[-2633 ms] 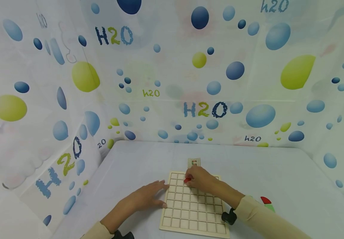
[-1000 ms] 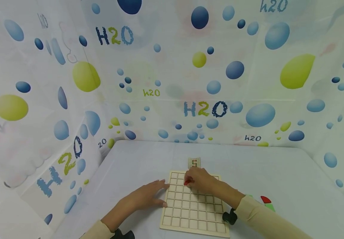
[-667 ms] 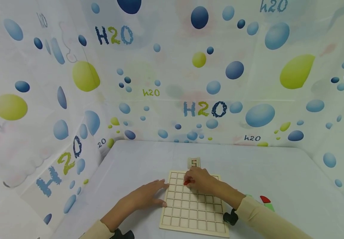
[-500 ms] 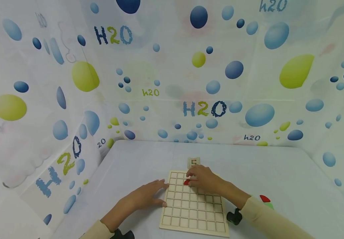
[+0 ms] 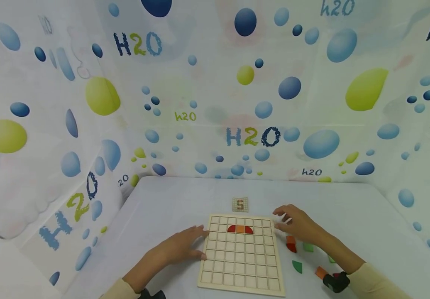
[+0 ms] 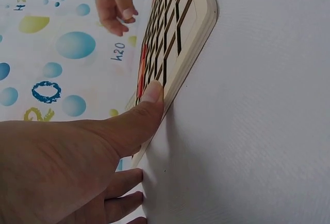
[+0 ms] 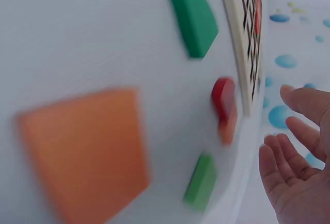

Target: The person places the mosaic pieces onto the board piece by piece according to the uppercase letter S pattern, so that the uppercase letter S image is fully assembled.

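Note:
A pale wooden grid board [image 5: 239,259] lies on the white table. In its second row from the far edge sit an orange square piece [image 5: 240,229], a red quarter-round piece [image 5: 231,229] to the left and another red quarter-round piece [image 5: 249,230] to the right. My left hand [image 5: 174,251] rests at the board's left edge, its thumb [image 6: 149,98] touching the rim in the left wrist view. Off the board's far right corner, my right hand [image 5: 299,224] holds nothing, fingers loosely bent and apart. Beyond the board is a small grid card [image 5: 240,204] with an S-shaped pattern.
Loose pieces lie right of the board: an orange one [image 5: 291,239] against a red one [image 5: 291,248], a light green one [image 5: 308,247], a dark green quarter-round [image 5: 297,266] and an orange square [image 7: 87,152]. The right wrist's black camera [image 5: 336,282] partly covers another red piece.
My right hand has let go of the left red quarter-round in the grid and moved right, off the board, uncovering the row and the card. My left hand has stayed at the board's edge.

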Available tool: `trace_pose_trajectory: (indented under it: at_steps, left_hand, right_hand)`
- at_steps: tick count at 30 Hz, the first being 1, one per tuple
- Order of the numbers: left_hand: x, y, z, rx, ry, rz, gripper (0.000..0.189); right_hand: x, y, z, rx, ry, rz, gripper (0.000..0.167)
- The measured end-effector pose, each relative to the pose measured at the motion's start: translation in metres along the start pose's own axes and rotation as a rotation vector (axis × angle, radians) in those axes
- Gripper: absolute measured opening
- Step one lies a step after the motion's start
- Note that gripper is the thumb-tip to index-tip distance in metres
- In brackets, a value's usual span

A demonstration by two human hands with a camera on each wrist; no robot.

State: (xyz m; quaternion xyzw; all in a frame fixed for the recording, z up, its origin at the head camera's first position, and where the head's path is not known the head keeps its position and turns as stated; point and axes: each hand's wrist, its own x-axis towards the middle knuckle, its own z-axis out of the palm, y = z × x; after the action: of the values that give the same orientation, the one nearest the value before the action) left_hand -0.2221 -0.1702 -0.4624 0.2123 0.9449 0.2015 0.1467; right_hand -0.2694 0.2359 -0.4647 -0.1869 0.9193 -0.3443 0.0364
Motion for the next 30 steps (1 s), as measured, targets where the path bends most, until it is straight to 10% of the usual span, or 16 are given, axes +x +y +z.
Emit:
trace_pose_trajectory:
  at_steps: [30]
  left_hand:
    - [-0.001, -0.002, 0.002, -0.012, 0.004, -0.003, 0.079]
  right_hand:
    - [-0.033, 0.031, -0.004, -0.032, -0.051, 0.109, 0.039]
